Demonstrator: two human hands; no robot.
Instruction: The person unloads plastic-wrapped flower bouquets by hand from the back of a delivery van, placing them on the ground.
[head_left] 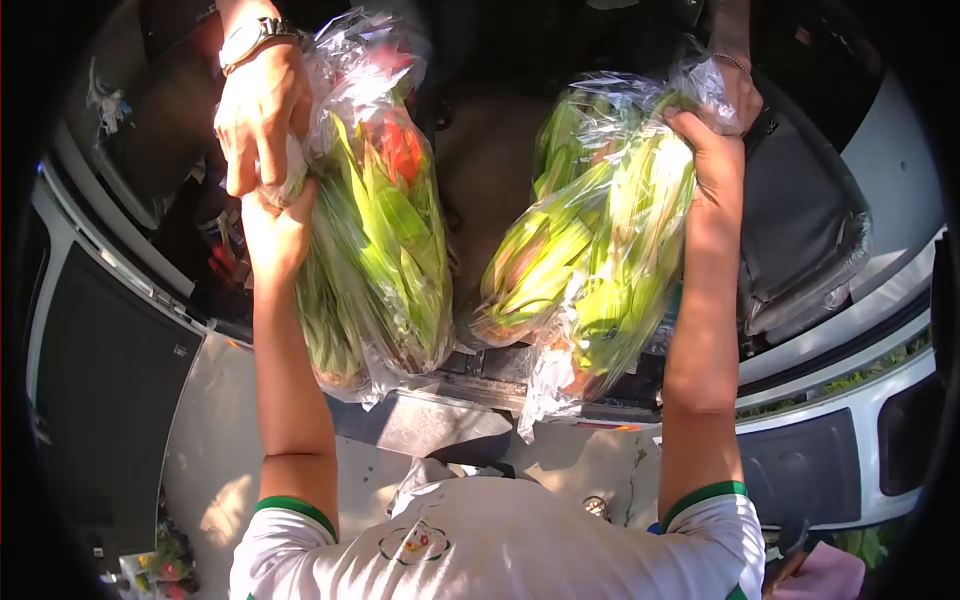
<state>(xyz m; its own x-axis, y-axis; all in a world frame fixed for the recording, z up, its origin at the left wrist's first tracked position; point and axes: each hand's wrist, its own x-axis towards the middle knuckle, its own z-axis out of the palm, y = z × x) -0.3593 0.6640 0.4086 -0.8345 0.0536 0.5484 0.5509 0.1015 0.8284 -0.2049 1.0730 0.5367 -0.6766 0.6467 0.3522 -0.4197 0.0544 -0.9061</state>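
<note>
My left hand (276,222) grips the top of a plastic-wrapped bunch of green stems with orange-red flowers (385,230). Another person's hand with a wristwatch (258,108) reaches in from above and holds the same bunch just above my fingers. My right hand (714,150) grips the top of two more plastic-wrapped bunches of green stems (590,250), which hang down to the left of my forearm. A second hand of another person, wearing a thin bracelet (742,88), touches the wrapping above my right hand.
The bunches hang over the open boot of a white car (850,400), whose sill and bumper lie below. A grey bag (805,235) lies in the boot at the right. Dark clutter (215,255) sits at the left. Pavement (205,450) is underfoot.
</note>
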